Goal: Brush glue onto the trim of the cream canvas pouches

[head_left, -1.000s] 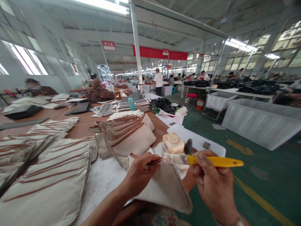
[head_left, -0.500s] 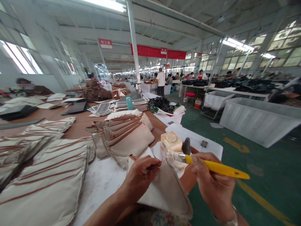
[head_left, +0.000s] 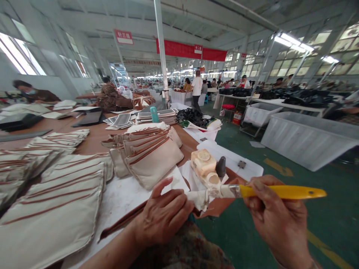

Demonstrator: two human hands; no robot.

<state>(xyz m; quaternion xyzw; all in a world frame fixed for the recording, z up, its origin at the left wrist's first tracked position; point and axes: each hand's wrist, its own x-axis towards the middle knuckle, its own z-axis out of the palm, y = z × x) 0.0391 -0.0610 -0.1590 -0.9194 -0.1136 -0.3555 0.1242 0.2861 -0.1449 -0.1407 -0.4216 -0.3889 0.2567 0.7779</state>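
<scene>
Right fingers: gripping yellow-handled flat brush | left fingers: bent over brown-edged piece, grip unclear | tabletop's near edge

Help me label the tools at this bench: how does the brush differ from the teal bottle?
The brush has a yellow handle, while the bottle is teal. The brush is held nearly level in the right hand; the bottle stands upright with no hand on it. The brush is slender and ends in a pale, coated-looking head, whereas the bottle is a plain, roughly cylindrical shape.
</scene>
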